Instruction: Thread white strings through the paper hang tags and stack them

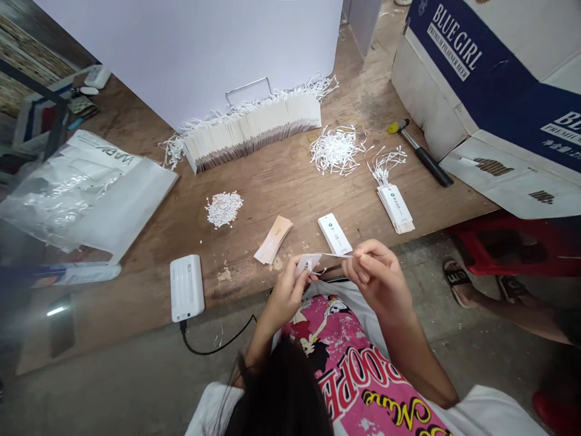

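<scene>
While fingers (373, 266) hold string (334, 255), plastic bag (68, 197), contents unclear

Apparently a small workshop: worn wooden table (281, 175) bearing a row of strung tags (254, 134) (far), heaped white strings (336, 151) and a hammer (425, 157) (right).

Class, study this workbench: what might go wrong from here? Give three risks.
The string between the tag in the left hand and the right hand might slip loose. A bump could scatter the loose pile of small white pieces. The power bank lies near the edge of the table; snagging its drooping cable might pull it off.
</scene>
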Demonstrator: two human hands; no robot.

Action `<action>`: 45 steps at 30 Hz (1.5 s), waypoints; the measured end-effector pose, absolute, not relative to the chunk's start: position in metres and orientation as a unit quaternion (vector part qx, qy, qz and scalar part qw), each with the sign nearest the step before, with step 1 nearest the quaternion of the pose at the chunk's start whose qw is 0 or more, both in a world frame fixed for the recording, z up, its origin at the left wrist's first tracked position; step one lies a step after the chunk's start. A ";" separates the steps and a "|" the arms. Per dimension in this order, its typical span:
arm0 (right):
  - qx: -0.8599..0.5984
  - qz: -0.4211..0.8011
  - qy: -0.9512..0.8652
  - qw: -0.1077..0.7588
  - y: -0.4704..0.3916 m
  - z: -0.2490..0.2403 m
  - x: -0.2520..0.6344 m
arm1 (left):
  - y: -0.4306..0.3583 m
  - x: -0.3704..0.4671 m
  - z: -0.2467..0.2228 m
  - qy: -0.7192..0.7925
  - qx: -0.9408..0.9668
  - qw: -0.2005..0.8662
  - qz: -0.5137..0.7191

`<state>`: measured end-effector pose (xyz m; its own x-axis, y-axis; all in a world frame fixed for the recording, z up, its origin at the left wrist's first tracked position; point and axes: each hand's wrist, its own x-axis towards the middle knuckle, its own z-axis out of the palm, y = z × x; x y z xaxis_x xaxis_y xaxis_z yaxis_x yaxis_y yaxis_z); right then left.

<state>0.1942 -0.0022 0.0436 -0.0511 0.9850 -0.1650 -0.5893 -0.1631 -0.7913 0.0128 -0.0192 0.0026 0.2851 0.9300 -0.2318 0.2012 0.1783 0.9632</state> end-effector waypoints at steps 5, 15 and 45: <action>-0.330 0.736 -0.241 0.539 -0.007 0.050 0.202 | -0.017 0.016 0.004 0.512 0.454 0.651 0.329; -0.450 0.751 -0.257 0.409 -0.010 0.009 0.196 | -0.013 0.023 0.012 0.518 0.314 0.707 0.365; -0.456 0.690 -0.415 0.380 0.060 0.055 0.230 | -0.018 0.015 0.035 0.577 0.588 0.529 0.205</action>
